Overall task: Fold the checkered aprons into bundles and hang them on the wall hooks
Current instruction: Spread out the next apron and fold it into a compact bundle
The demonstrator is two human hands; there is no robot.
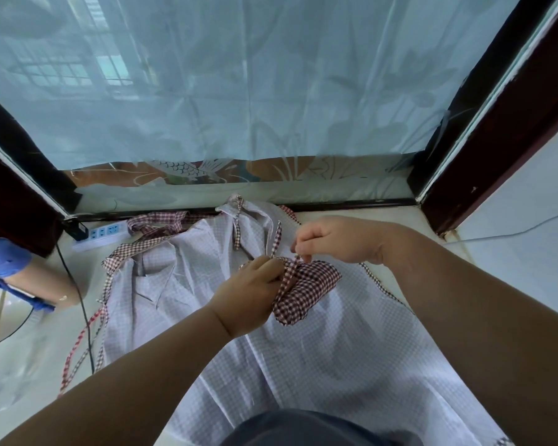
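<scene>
The small dark red and white checkered cloth bundle (308, 289) lies between my two hands, on top of the wide pale grey checkered apron (319, 365) that is spread flat in front of me. Its long axis goes from near left to far right. My left hand (248, 294) grips its left end with the fingers curled round the cloth, so this hand is the nearer one and holds the bundle. My right hand (332, 239) is just beyond the bundle, on the far right side, and pinches a narrow checkered tie (290, 270) that crosses over it. I judge that the next move is to draw this tie round the bundle, across its long axis; for this the right hand needs room to the right. To the left lies another crumpled apron with red checked edging (149, 275). Farther left is a white power strip (100, 235), and a black cable (78, 294) runs toward me. I see no wall hooks here.
</scene>
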